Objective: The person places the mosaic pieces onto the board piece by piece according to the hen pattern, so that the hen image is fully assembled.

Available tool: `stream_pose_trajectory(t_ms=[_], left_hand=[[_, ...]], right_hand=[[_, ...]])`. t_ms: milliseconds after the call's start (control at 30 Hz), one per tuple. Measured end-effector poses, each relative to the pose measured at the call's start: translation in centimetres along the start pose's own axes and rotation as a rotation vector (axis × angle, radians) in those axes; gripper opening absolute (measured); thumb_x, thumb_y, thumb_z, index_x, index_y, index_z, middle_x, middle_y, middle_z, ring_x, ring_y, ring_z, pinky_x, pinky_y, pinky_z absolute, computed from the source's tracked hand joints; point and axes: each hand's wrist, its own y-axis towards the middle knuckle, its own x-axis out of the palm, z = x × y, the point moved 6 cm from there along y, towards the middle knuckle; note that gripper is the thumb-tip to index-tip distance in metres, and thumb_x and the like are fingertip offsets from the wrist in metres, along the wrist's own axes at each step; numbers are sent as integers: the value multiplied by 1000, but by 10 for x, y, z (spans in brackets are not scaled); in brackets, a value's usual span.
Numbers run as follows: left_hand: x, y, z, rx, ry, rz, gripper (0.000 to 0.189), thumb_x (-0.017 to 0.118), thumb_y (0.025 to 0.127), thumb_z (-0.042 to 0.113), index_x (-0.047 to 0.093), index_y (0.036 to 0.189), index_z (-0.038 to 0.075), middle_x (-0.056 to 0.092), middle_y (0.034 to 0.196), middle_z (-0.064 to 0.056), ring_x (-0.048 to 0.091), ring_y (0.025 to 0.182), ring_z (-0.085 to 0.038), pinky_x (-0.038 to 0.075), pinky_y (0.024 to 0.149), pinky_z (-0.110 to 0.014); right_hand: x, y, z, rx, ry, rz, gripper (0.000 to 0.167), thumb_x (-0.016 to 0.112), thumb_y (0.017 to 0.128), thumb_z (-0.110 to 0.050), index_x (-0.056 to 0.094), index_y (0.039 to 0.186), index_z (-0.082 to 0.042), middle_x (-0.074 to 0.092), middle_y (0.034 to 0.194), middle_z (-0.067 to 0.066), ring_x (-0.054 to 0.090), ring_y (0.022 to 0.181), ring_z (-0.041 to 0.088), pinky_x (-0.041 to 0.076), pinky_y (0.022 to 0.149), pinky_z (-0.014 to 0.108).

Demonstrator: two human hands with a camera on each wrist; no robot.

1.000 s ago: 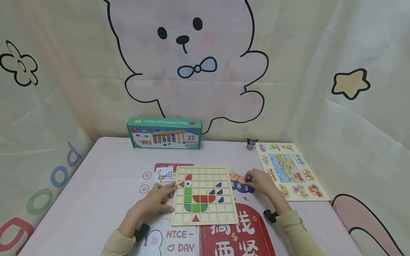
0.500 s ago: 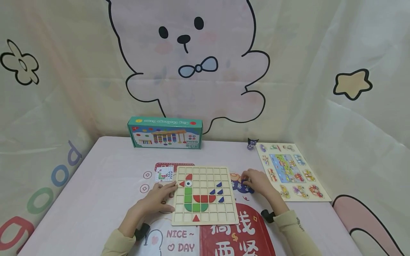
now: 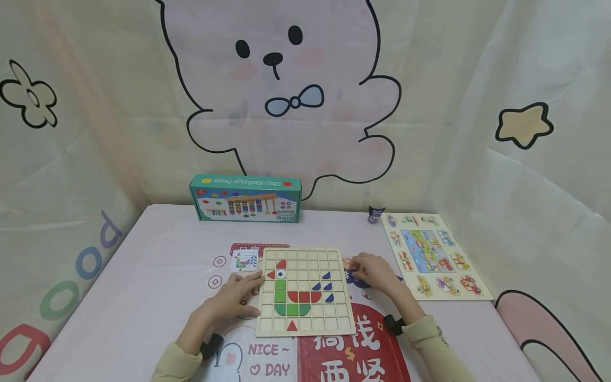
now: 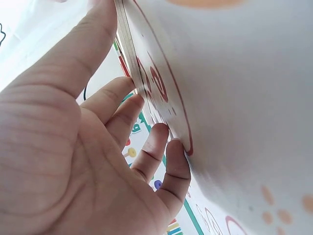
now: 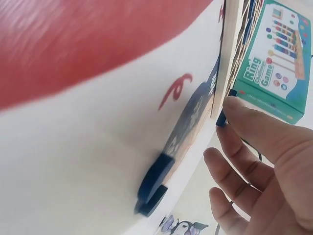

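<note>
A wooden grid board (image 3: 329,322) lies flat on the table, with red, green and blue pieces forming a bird in its cells. My left hand (image 3: 234,297) rests at the board's left edge, thumb and fingers spread along it; the left wrist view shows the fingertips against that edge. Right of the board is my right hand (image 3: 377,273). Between thumb and index finger it pinches a small dark blue block (image 5: 226,110), seen in the right wrist view near the board's edge. Two more dark blue blocks (image 5: 156,180) lie on the table behind that hand.
A small picture card (image 3: 244,260) lies by the board's upper left corner. At the back stands a green game box (image 3: 245,199). A small dark figurine (image 3: 375,214) and a picture puzzle board (image 3: 446,270) are at the right.
With the blue block between its fingers, my right hand has moved left from beside the loose blocks towards the board. My left hand stays at the board's edge.
</note>
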Motion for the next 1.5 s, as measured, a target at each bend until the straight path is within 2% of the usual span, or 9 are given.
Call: stream_pose_trajectory(t_ms=[467,733,900,1033,1333,1500], left_hand=[[0,-1,0,0,9,2,78,77,69,38,46,138,20,33,149,4,33,98,-16,36,75,-34],[1,0,-1,-7,-2,2,78,78,69,37,45,138,21,33,149,5,32,96,-15,35,73,-31],[1,0,-1,-14,-8,-1,77,78,70,37,46,138,22,33,149,6,32,97,-15,35,74,-32],[1,0,-2,-27,-8,-8,77,78,69,36,45,138,23,33,149,7,32,96,-15,35,73,-31],[0,1,-1,-22,-9,-10,76,77,71,36,45,138,22,33,149,5,32,97,-15,35,73,-33],[0,0,-2,-37,-21,-11,76,78,70,36,45,138,23,33,149,7,33,98,-15,35,74,-32]], right_hand=[[9,3,-19,-84,-12,-26,8,71,81,-18,66,87,-20,59,83,-8,54,73,7,45,70,31],[10,3,-26,-163,24,0,11,68,83,-9,68,91,-16,62,87,-5,58,80,10,47,73,32],[10,4,-28,-185,29,2,13,65,84,-6,68,91,-16,61,87,-5,57,80,10,47,73,31],[9,5,-29,-174,31,3,14,66,83,-7,69,94,-16,61,89,-4,55,79,9,46,71,31],[7,4,-24,-21,40,-28,13,71,81,-22,69,93,-18,59,83,-6,54,76,10,44,69,31],[10,4,-24,12,50,-40,15,73,79,-25,68,91,-18,60,83,-5,52,75,11,43,71,32]])
